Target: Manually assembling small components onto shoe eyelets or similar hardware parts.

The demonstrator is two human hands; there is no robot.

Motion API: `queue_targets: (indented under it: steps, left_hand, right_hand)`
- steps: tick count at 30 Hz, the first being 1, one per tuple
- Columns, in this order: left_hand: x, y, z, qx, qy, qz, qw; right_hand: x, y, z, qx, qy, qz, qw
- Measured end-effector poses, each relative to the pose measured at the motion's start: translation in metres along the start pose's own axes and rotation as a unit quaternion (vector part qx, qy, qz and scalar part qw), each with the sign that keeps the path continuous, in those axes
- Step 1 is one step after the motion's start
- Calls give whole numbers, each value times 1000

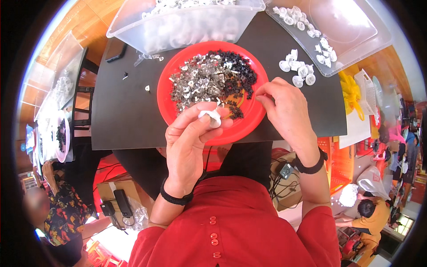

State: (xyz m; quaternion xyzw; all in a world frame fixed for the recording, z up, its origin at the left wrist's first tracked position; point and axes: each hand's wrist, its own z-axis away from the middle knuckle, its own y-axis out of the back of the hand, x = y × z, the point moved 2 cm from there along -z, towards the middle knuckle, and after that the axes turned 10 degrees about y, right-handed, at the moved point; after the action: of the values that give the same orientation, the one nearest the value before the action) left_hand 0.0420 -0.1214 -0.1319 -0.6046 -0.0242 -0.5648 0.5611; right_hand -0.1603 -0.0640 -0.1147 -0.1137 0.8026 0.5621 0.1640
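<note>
Between the thumb and fingers of my left hand (187, 140) is a small white round plastic part (212, 117), held above the near side of a red plate (165, 104). My right hand (287, 109) hovers at the plate's right rim with thumb and forefinger pinched; whatever may be between the fingertips is too small to see. On the plate lie heaps of small clear plastic pieces (195, 82) at the left and middle, and small black pieces (244, 69) at the right. A few yellow strips (240, 100) show among them.
Behind the plate stands a clear bin (133, 33) full of white parts. Several white round parts (299, 66) lie at the table's right, near a clear lid (327, 69) with more of them. A phone (116, 49) rests far left. Other people (62, 204) sit nearby.
</note>
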Motion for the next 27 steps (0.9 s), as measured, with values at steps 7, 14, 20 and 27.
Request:
queue_targets:
  steps: [7,14,20,27]
  left_hand:
    - [1,3,-2,1,19,-20,1000]
    - [-1,1,-5,0,21,-58,998]
    - [-5,0,-6,2,-36,-111,993]
    - [-5,-5,-7,21,-25,-196,980]
  right_hand:
    - [-7,-14,-7,-24,50,55,997]
    - [-7,-28,-15,-20,89,68,994]
    - [-7,-26,-16,-45,72,66,994]
    - [-46,6,0,46,138,-84,986]
